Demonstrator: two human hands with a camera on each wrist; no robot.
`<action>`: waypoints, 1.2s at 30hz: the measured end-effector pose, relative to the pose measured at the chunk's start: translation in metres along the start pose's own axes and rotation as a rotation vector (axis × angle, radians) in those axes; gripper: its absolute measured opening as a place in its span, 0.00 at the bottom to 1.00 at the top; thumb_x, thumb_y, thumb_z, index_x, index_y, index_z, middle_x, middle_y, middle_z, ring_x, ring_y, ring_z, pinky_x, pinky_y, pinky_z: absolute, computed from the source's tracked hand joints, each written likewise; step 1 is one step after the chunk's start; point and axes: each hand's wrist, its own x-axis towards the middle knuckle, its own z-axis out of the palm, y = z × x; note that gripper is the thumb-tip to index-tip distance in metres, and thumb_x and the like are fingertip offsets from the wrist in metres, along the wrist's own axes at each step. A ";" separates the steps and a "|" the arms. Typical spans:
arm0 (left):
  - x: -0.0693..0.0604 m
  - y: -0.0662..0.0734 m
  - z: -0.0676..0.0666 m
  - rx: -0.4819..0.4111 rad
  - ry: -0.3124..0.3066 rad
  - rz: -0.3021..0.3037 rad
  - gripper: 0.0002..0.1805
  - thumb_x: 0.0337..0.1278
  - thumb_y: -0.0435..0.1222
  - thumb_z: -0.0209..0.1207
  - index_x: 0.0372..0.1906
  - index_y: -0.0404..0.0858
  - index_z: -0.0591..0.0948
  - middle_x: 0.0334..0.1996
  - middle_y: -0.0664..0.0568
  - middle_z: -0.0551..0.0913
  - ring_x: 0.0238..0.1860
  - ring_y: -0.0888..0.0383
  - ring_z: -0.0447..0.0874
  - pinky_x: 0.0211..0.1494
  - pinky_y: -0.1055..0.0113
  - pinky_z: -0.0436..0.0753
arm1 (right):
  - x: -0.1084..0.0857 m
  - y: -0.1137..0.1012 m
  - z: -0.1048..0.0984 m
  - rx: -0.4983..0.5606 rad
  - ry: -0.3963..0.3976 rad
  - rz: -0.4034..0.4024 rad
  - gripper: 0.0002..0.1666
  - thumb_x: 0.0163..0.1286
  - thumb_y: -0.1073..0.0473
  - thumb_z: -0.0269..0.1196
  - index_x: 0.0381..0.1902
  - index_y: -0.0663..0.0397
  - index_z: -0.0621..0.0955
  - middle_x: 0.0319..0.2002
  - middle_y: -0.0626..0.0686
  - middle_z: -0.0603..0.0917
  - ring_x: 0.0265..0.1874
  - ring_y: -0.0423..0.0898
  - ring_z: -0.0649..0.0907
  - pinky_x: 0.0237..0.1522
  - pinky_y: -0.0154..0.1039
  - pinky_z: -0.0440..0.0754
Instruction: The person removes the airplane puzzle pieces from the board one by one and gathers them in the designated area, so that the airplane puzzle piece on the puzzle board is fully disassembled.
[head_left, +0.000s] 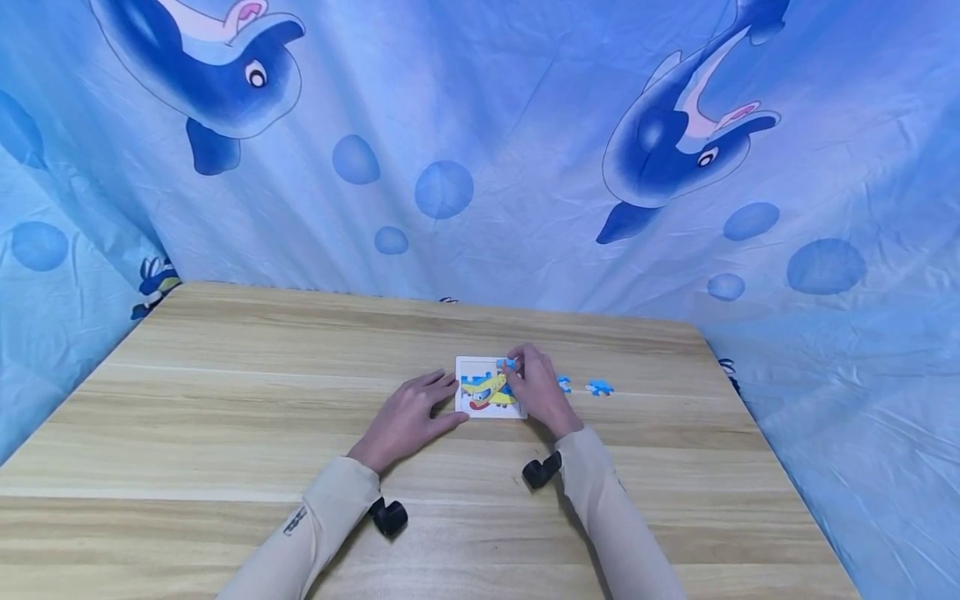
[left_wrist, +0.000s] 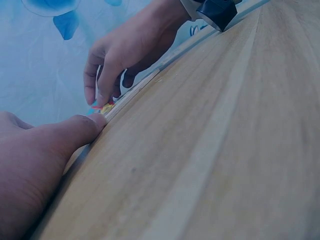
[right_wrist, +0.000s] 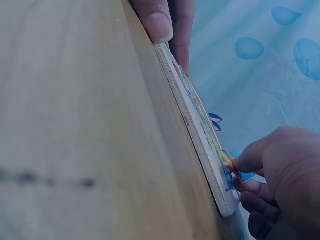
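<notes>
A small jigsaw puzzle (head_left: 487, 393) in a white-rimmed tray lies flat on the table, its picture a yellow airplane on blue. At the tray's left side, my left hand (head_left: 411, 418) steadies it, thumb at the near left corner and fingers along the left edge. In the right wrist view my right hand (right_wrist: 292, 172) pinches a puzzle piece (right_wrist: 228, 161) with yellow, red and blue on it, between thumb and fingertips. The piece is over the right part of the tray; whether it touches the tray is hidden by the fingers.
Two loose blue puzzle pieces lie right of the tray: one (head_left: 564, 383) beside my right hand, another (head_left: 600, 387) farther right. The wooden table (head_left: 225, 375) ends at a blue dolphin-print curtain (head_left: 510, 208). A black camera (head_left: 390, 517) is strapped to each wrist.
</notes>
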 end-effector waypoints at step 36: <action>-0.001 0.001 0.000 -0.011 -0.003 -0.006 0.32 0.66 0.53 0.67 0.64 0.35 0.83 0.65 0.42 0.80 0.71 0.44 0.72 0.71 0.46 0.73 | -0.014 0.022 -0.019 0.200 0.048 -0.054 0.11 0.80 0.64 0.58 0.56 0.56 0.81 0.38 0.53 0.80 0.36 0.48 0.77 0.37 0.39 0.76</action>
